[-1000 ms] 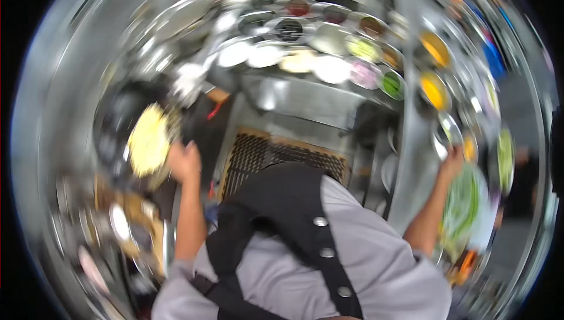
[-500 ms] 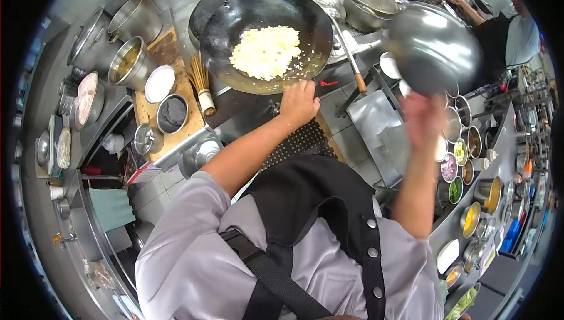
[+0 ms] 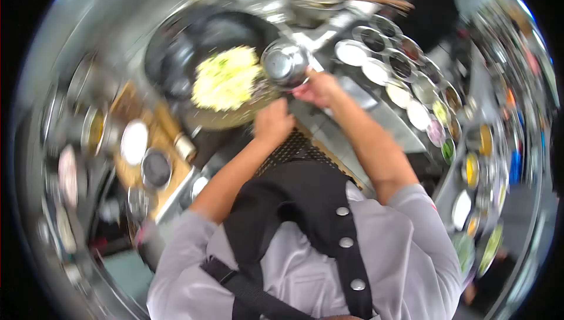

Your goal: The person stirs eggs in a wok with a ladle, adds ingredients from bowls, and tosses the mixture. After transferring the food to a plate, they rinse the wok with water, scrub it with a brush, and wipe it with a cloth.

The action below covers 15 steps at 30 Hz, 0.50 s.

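Note:
My left hand [image 3: 274, 124] is closed at the near right rim of a black wok [image 3: 170, 56]; its fingertips are partly hidden. A heap of pale yellow, crumbly food [image 3: 226, 79] with greenish bits on top fills the middle of the wok. Over the wok's right side, my right hand [image 3: 318, 88] grips a small shiny metal bowl [image 3: 286, 61] by its edge. The bowl is tipped, its rounded outside toward me, and its inside is hidden. Motion blurs both hands somewhat.
Small round containers [image 3: 376, 72] of ingredients stand in rows to the right. On the left, a wooden board [image 3: 135, 170] bears a white dish [image 3: 134, 142], a dark-filled pot [image 3: 156, 168] and a bamboo brush [image 3: 183, 145]. Another person's dark clothing [image 3: 432, 14] shows at the upper right.
My right hand has swung left with the metal bowl, from beside the ingredient containers to over the wok. Greenish bits now show on the food. My left hand stays by the wok's rim.

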### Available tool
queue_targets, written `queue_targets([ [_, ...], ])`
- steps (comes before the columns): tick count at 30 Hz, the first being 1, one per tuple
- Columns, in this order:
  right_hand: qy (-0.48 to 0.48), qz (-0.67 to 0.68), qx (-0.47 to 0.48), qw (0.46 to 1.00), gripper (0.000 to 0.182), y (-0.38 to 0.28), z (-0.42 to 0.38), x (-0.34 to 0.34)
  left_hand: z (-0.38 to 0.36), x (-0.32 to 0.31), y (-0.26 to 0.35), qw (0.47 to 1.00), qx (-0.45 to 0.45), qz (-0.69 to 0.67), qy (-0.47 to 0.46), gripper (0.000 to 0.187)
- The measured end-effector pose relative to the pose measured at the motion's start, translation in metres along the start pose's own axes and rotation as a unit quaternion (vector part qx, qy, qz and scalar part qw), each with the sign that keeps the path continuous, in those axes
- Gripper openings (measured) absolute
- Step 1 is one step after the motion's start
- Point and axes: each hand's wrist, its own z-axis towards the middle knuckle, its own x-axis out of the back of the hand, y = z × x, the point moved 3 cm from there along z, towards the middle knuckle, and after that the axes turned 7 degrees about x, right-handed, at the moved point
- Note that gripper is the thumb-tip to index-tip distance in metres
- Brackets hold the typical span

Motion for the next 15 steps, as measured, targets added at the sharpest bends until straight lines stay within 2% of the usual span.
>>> queue_targets([
  [1,0.088,0.063,-0.002,0.994,0.037,0.014,-0.014,0.017,0.005,0.001,0.001,0.999,0.007,-0.029,-0.013,0.025],
  [2,0.095,0.081,0.036,0.992,0.036,0.022,-0.026,0.042,0.005,0.007,0.008,0.998,0.037,-0.015,-0.044,0.025],
  [4,0.113,0.048,0.119,0.985,0.032,0.026,-0.076,0.087,0.002,0.002,0.004,0.999,-0.023,-0.021,-0.012,0.042],
  [5,0.175,0.024,0.117,0.977,0.030,0.031,-0.109,0.115,0.001,-0.005,-0.006,0.999,-0.021,-0.023,-0.027,0.047],
  [6,0.239,-0.036,0.145,0.960,0.028,0.031,-0.151,0.147,0.001,0.006,0.002,0.996,0.020,-0.014,-0.086,0.050],
  [7,0.296,-0.097,0.156,0.937,0.027,0.037,-0.191,0.172,0.001,-0.004,-0.013,0.998,-0.049,0.027,-0.016,0.053],
  [9,0.422,-0.106,0.191,0.880,0.024,0.051,-0.284,0.221,-0.003,-0.007,-0.018,0.992,-0.106,0.052,0.049,0.055],
  [11,0.537,-0.125,0.268,0.790,0.020,0.063,-0.372,0.258,-0.002,-0.008,-0.025,0.998,-0.047,0.044,-0.009,0.057],
  [12,0.623,-0.129,0.271,0.722,0.016,0.059,-0.419,0.264,-0.001,-0.013,-0.034,0.998,-0.057,0.033,-0.007,0.057],
  [13,0.638,-0.126,0.367,0.665,0.014,0.051,-0.460,0.266,0.002,-0.017,-0.042,0.998,-0.063,0.022,-0.005,0.057],
  [14,0.671,-0.163,0.397,0.605,0.013,0.049,-0.501,0.281,0.004,-0.019,-0.045,0.997,-0.056,0.045,-0.012,0.058],
  [15,0.705,-0.221,0.388,0.551,0.013,0.045,-0.541,0.294,0.006,-0.019,-0.047,0.996,-0.049,0.070,-0.018,0.058],
])
